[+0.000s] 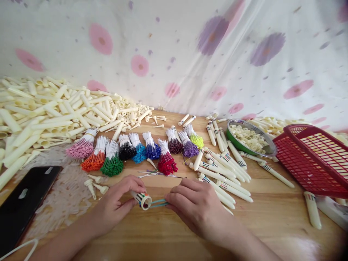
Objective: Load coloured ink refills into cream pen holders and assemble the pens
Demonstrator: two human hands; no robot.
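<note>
Near the front middle of the table, my left hand [119,201] holds a short cream pen barrel [142,200] with coloured sliders, its round open end turned toward the right. My right hand [194,203] is closed on thin teal sticks [159,203], whose left ends reach the barrel's opening. Whether their tips are inside is hard to tell. Behind the hands stand bundles of refills with white stems, among them red [168,163], green [112,163] and pink [81,146]. A few loose refills [154,174] lie just beyond my hands.
Cream tubes [54,112] are heaped at the left, above a black phone [27,203] and clear plastic pieces [59,192]. Pens with coloured sliders [228,170] lie right of centre. Farther right are a green-sided bowl [244,145] and a red basket [307,163].
</note>
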